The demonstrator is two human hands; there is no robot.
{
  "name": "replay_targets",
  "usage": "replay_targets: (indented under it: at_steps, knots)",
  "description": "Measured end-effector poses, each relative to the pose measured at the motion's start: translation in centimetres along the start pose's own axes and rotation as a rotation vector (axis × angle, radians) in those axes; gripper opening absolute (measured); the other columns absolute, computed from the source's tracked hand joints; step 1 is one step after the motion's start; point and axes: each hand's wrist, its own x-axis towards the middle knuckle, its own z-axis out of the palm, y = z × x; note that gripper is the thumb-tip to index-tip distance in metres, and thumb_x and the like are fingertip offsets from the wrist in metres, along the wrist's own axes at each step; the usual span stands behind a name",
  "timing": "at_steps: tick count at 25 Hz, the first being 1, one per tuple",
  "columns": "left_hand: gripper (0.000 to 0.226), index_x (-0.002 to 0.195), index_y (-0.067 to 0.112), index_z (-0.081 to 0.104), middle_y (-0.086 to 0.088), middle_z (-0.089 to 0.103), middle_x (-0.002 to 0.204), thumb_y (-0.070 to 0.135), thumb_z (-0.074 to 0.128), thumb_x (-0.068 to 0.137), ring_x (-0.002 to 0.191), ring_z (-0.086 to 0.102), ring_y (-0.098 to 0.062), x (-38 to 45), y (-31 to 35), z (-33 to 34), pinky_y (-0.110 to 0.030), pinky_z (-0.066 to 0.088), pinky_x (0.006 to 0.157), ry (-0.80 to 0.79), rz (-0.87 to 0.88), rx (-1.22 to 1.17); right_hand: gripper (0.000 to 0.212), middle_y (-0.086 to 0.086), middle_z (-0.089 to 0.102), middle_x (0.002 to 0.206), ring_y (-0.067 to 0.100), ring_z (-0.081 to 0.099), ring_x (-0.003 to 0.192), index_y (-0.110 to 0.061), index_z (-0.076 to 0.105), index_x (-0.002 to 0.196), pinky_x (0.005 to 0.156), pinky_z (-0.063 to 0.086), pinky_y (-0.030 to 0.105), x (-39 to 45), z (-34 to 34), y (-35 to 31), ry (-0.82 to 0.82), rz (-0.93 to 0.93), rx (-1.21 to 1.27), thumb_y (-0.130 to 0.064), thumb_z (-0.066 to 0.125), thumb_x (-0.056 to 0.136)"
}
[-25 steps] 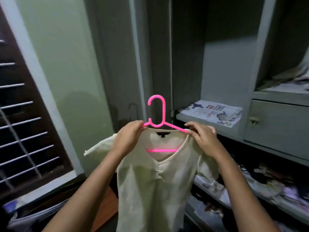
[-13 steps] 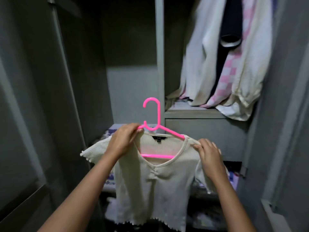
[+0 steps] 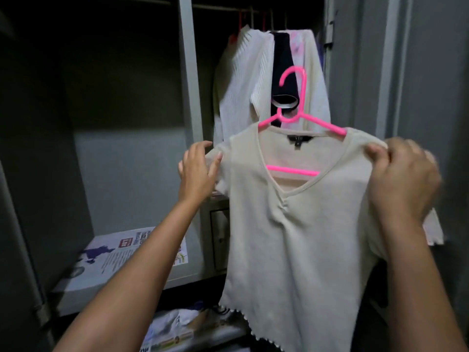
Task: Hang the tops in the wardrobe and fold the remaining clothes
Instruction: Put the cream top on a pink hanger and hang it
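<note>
A cream short-sleeved top hangs on a pink plastic hanger in front of the open wardrobe. My right hand pinches the top's right shoulder over the hanger arm. Beside the left sleeve, my left hand has its fingers spread and loosely touches the fabric's edge. The hanger's hook points up, well below the rail at the top of the right compartment.
Several tops in white, black and pink hang from the rail behind the hanger. A grey upright divider splits the wardrobe. Newspaper lines the left shelf. A drawer front sits below the hung clothes, with loose clothes beneath.
The top and hanger have moved up and to the right, toward the hanging compartment. My left hand let go of the hanger's left shoulder and opened beside the sleeve.
</note>
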Motion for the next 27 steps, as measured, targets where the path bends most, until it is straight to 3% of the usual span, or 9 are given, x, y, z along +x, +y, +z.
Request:
replay_targets:
  at_steps: [4, 8, 12, 17, 20, 27]
  knots:
    - [0.042, 0.130, 0.014, 0.047, -0.005, 0.050, 0.133, 0.037, 0.049, 0.096, 0.125, 0.042, -0.024, 3.2, -1.2, 0.3, -0.046, 0.029, 0.104, -0.008, 0.074, 0.027, 0.033, 0.019, 0.059, 0.112, 0.039, 0.049, 0.103, -0.003, 0.059, 0.103, 0.081, 0.035, 0.044, 4.4, 1.6, -3.9, 0.061, 0.016, -0.095, -0.032, 0.042, 0.099]
    - [0.053, 0.139, 0.011, 0.040, -0.007, 0.043, 0.142, 0.034, 0.053, 0.093, 0.133, 0.036, -0.026, 7.3, -1.8, 1.2, -0.045, 0.023, 0.112, 0.007, 0.115, 0.068, 0.032, 0.014, 0.060, 0.113, 0.035, 0.049, 0.106, -0.006, 0.059, 0.105, 0.078, 0.037, 0.042, 7.2, 5.5, -7.3, 0.107, 0.006, -0.089, -0.032, 0.041, 0.100]
    - [0.070, 0.152, 0.011, 0.015, -0.002, 0.013, 0.160, 0.041, 0.047, 0.096, 0.148, 0.007, -0.019, 11.6, -2.5, 3.0, -0.038, 0.000, 0.120, 0.027, 0.180, 0.217, 0.031, 0.014, 0.060, 0.113, 0.035, 0.050, 0.104, -0.005, 0.059, 0.108, 0.077, 0.037, 0.042, 10.4, 10.6, -9.6, 0.146, -0.007, -0.074, -0.029, 0.041, 0.100]
    - [0.083, 0.152, 0.007, -0.003, -0.007, -0.010, 0.160, 0.046, 0.044, 0.095, 0.147, -0.011, -0.023, 18.4, -2.6, 5.4, -0.042, -0.006, 0.120, 0.138, 0.242, 0.530, 0.028, 0.014, 0.059, 0.117, 0.034, 0.049, 0.110, -0.004, 0.059, 0.114, 0.081, 0.040, 0.040, 17.3, 18.8, -13.8, 0.149, -0.065, -0.032, -0.022, 0.042, 0.100]
    - [0.090, 0.151, 0.003, -0.006, -0.012, -0.012, 0.159, 0.051, 0.042, 0.093, 0.147, -0.013, -0.026, 22.1, -2.7, 6.3, -0.045, -0.004, 0.120, 0.277, 0.213, 0.733, 0.027, 0.014, 0.059, 0.119, 0.033, 0.050, 0.114, -0.004, 0.059, 0.116, 0.084, 0.042, 0.040, 22.3, 23.4, -17.2, 0.156, -0.112, -0.015, -0.020, 0.042, 0.100]
    - [0.087, 0.151, 0.002, -0.006, -0.014, -0.009, 0.160, 0.054, 0.033, 0.093, 0.147, -0.009, -0.026, 23.0, -4.0, 7.5, -0.046, 0.003, 0.120, 0.426, 0.275, 0.812, 0.027, 0.017, 0.057, 0.122, 0.033, 0.052, 0.113, -0.001, 0.056, 0.119, 0.086, 0.045, 0.041, 30.2, 30.9, -23.1, 0.157, -0.139, -0.069, -0.010, 0.040, 0.099]
